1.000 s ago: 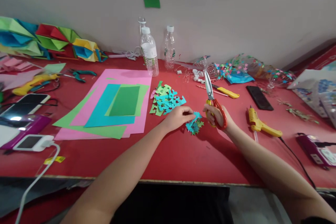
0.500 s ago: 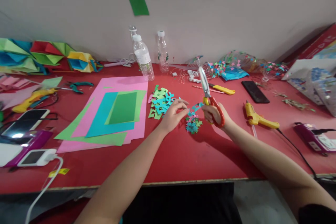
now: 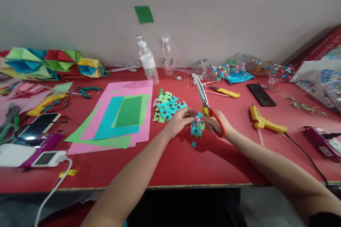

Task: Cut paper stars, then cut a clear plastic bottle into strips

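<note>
A red counter runs the full width of the view, its far edge against a pale wall. Left of the middle lies a loose stack of paper sheets, pink, green and blue. A yellow glue gun lies toward the right end. Between them, midway from far edge to near edge, two bare hands meet. The right hand curls firmly round the scissors, their blades nearly together and aimed at the far edge. The left hand bends thumb and fingers toward each other; whether they pinch anything, I cannot tell. Beyond it sits a pile of offcuts. The heap of paper stars is between the hands, with a lone blue star apart, closer to the near edge. The step appears to be gathering stars together; the next move probably calls for light fingertips and blades kept clear.
</note>
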`<state>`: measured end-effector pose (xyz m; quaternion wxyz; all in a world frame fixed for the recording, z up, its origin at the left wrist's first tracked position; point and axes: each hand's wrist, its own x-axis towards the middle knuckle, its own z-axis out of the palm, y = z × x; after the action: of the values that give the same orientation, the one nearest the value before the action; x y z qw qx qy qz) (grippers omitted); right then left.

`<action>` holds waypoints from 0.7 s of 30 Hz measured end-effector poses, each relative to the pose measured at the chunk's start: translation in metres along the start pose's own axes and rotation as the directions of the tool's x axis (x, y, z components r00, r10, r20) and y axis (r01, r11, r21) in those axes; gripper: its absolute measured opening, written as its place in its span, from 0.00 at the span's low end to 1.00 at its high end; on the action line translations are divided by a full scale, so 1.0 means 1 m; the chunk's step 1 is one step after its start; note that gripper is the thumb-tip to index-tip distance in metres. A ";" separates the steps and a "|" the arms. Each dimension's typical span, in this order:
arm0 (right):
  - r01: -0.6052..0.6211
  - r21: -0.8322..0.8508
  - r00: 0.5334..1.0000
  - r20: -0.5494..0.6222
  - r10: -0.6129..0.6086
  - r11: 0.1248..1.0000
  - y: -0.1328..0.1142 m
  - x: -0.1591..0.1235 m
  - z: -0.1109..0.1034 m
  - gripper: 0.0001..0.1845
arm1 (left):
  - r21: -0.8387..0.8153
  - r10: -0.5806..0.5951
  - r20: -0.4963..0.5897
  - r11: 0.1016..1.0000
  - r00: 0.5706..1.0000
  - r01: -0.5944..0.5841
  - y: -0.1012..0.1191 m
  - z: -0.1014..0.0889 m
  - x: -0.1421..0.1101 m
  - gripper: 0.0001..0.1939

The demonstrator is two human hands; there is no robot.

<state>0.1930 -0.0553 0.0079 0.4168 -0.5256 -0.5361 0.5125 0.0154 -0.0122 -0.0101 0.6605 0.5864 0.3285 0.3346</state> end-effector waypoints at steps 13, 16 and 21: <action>-0.041 -0.216 0.999 0.002 0.043 0.975 -0.010 0.007 -0.010 0.22 | -0.089 -0.151 -0.018 0.985 0.988 0.149 0.001 -0.001 -0.001 0.17; -0.069 -0.280 0.997 -0.051 0.057 0.958 -0.004 0.010 -0.022 0.20 | 0.185 0.000 -0.191 0.982 0.982 0.036 0.000 -0.016 0.007 0.13; -0.093 -0.328 0.986 -0.159 0.042 0.940 0.016 0.005 -0.050 0.21 | 0.511 0.183 -0.482 0.853 0.857 0.106 -0.001 -0.056 0.017 0.07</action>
<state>0.2438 -0.0457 -0.0024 0.3429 -0.6438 -0.5641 0.3869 -0.0207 0.0330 -0.0168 0.3576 0.6386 0.5582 0.3906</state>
